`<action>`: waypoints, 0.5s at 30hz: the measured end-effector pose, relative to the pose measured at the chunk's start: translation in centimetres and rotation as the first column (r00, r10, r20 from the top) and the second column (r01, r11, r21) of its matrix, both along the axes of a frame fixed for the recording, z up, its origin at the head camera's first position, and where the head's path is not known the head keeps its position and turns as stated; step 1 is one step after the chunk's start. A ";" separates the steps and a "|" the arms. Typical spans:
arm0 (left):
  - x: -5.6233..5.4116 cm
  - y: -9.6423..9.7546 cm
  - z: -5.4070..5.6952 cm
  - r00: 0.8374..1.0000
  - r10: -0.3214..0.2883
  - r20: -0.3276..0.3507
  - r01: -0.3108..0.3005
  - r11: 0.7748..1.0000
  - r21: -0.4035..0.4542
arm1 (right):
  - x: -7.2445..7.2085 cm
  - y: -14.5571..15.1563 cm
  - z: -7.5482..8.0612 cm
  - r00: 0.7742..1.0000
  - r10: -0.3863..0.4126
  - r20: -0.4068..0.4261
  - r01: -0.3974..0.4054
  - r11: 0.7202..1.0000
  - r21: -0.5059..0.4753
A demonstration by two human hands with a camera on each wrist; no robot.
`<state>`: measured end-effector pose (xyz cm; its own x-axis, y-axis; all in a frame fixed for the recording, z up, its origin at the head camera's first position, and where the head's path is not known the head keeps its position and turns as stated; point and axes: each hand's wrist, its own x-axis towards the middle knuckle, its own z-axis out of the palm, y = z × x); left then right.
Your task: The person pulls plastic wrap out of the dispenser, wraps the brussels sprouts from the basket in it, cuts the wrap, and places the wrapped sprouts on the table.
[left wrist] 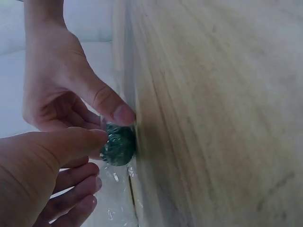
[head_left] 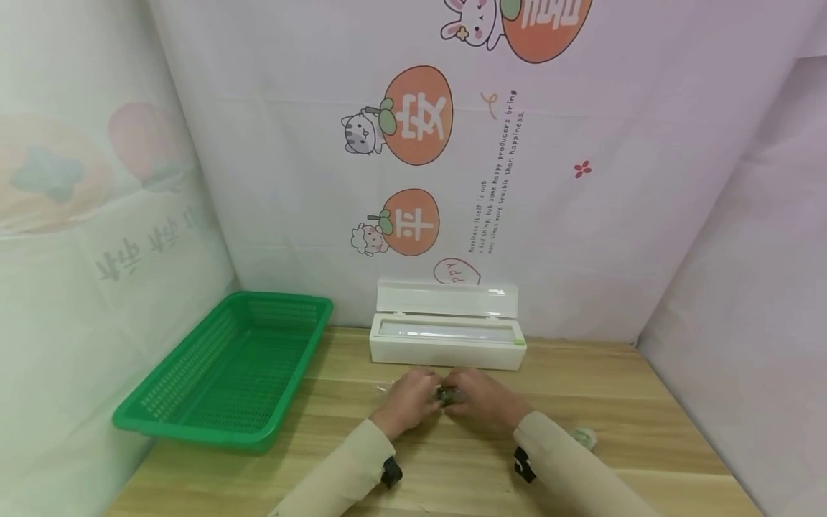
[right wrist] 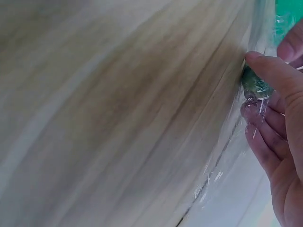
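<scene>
A small, dark green roundish thing [left wrist: 119,145] wrapped in clear plastic film sits between both hands, low over the wooden table. My left hand [head_left: 410,400] pinches at one side of it, its thumb close against the film in the left wrist view. From the other side my right hand [head_left: 483,397] grips it between thumb and curled fingers. Loose clear film [right wrist: 208,182] trails from the thing along the table in the right wrist view. In the head view the fingers hide most of the wrapped thing.
Behind the hands stands a white cling film dispenser box [head_left: 446,355] with its clear lid raised. A green plastic basket [head_left: 263,436] occupies the left side of the table. A pale green film-wrapped piece [head_left: 585,436] lies beyond the right forearm. Printed cloth walls [head_left: 568,273] enclose the table.
</scene>
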<state>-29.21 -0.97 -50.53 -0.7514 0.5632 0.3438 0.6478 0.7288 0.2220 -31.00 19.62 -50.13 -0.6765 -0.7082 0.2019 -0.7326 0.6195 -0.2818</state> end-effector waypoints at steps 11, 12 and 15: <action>-1.5 0.6 -0.8 0.996 0.027 0.081 -0.029 0.999 0.022 | -1.0 0.7 0.7 0.996 -0.086 0.034 0.087 0.996 -0.029; -1.8 0.5 -0.8 0.994 0.026 0.107 -0.030 0.999 0.035 | -1.0 0.7 0.9 0.995 -0.091 0.030 0.092 0.995 -0.034; -2.5 0.3 -0.9 0.985 0.013 0.174 -0.025 0.998 0.065 | -1.1 0.7 1.3 0.998 -0.064 0.010 0.064 0.998 -0.027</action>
<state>-31.70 -0.66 -51.43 -0.8131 0.5286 0.2437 0.5816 0.7203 0.3780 -32.06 20.34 -48.83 -0.7220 -0.6578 0.2145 -0.6892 0.6568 -0.3059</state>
